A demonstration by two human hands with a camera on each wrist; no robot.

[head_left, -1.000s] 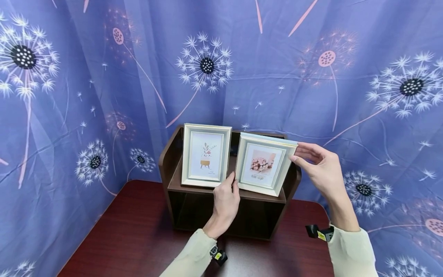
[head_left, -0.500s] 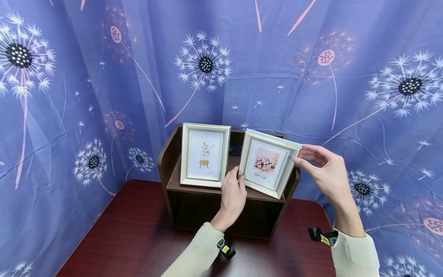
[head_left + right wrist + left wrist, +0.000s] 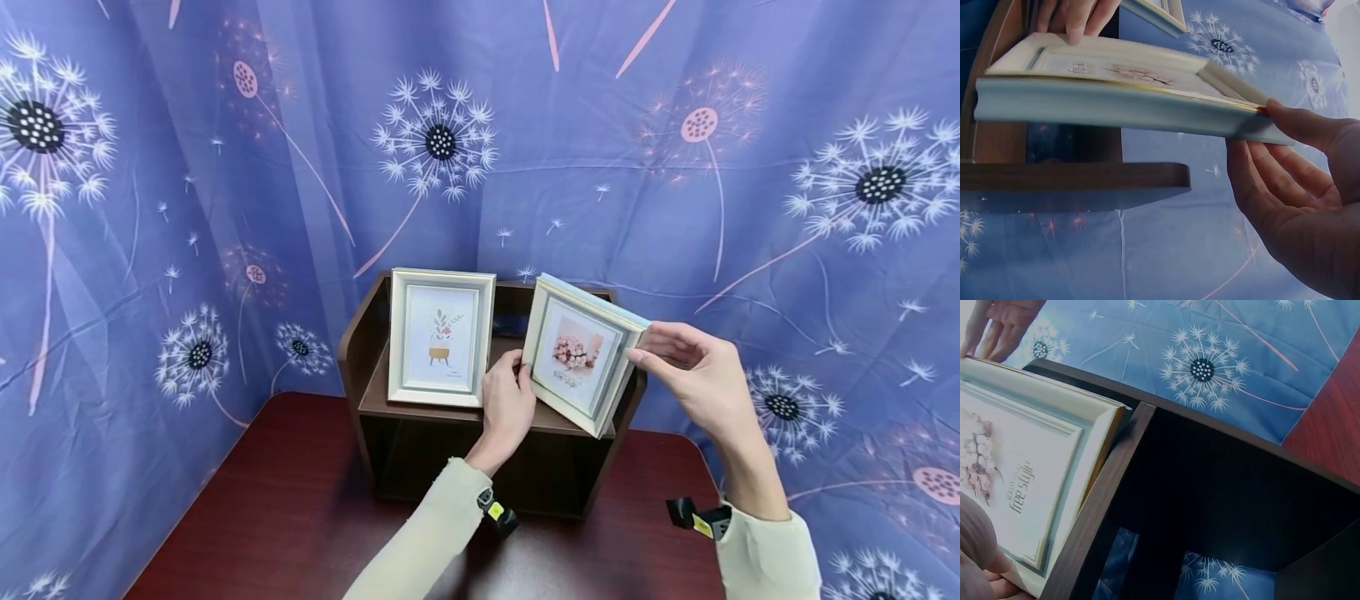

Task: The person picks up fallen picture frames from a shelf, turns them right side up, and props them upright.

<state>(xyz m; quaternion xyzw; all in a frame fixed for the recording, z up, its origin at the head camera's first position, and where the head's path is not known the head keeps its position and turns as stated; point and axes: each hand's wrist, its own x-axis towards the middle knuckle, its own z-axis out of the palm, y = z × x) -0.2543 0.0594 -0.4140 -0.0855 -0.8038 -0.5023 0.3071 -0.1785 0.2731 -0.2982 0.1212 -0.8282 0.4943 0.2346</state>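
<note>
A cream and pale-blue picture frame (image 3: 581, 354) with a pink flower print stands tilted on the upper shelf of a dark brown wooden rack (image 3: 367, 367). My right hand (image 3: 701, 375) pinches its upper right corner, thumb in front and fingers behind, as the right wrist view also shows on the frame's edge (image 3: 1129, 106). At the lower left side my left hand (image 3: 508, 404) pinches the same frame, its thumb on the front. To the left, a matching picture frame (image 3: 442, 337) with a potted-plant print stands upright on the shelf, close beside my left hand.
The rack stands on a dark red table (image 3: 300, 500) against a blue dandelion-print curtain (image 3: 562, 167). Below the shelf is a dark lower compartment (image 3: 1210, 487). The rack's right side panel (image 3: 1085, 181) rises close beside the held picture frame.
The flower picture frame has turned, its right side now angled lower and nearer, its left side farther back. My left hand has shifted slightly right and up with it.
</note>
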